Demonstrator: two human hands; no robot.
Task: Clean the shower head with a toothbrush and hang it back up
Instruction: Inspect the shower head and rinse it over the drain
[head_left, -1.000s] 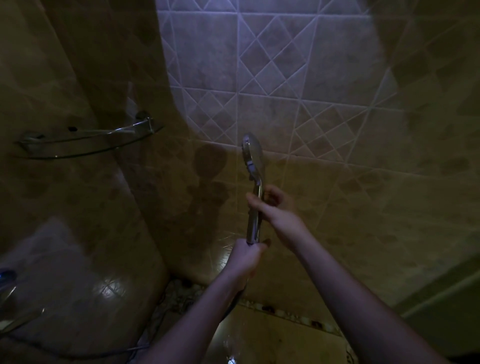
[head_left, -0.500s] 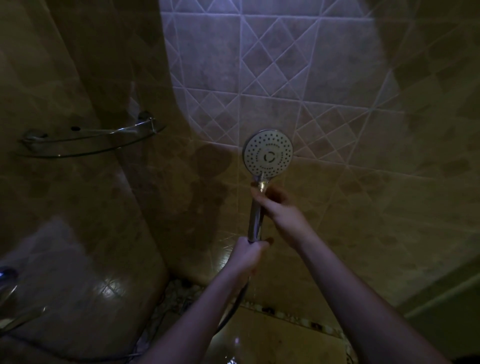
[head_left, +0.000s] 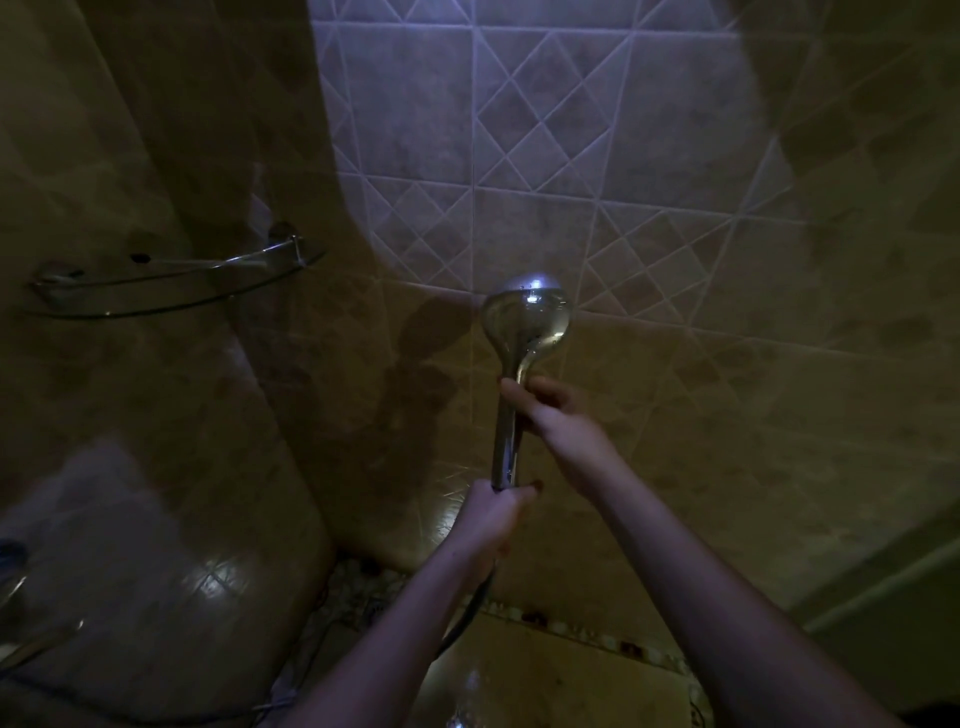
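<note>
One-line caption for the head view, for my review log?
Both hands hold a chrome shower head upright by its handle, left hand low, right hand higher, its shiny back toward the camera.

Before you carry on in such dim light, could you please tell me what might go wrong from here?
The chrome handheld shower head shows its shiny back, so the nozzle face is out of sight for scrubbing. Its handle looks wet, so the left hand and right hand could slip. The dark hose hanging below could snag.

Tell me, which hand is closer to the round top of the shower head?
The right hand. It grips the handle just below the round top of the shower head. The left hand holds the bottom end of the handle, farther down.
</note>
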